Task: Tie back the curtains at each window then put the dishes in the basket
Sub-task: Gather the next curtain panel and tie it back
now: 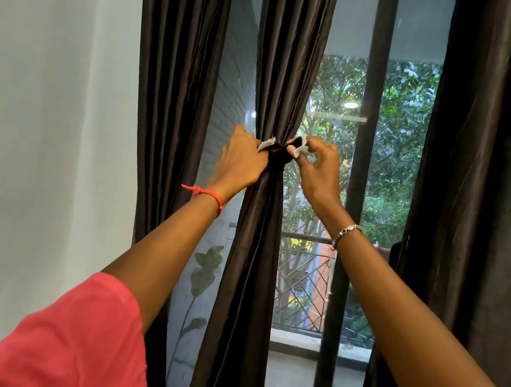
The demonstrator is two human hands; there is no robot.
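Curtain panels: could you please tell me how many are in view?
3: the left curtain by the wall, the middle curtain being tied, the right curtain at the frame edge. Others may be out of view.

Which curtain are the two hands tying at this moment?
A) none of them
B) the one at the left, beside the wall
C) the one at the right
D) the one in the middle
D: the left hand and the right hand each hold an end of the tie-back wrapped round the middle curtain, which is gathered narrow there; the left curtain and right curtain hang untouched.
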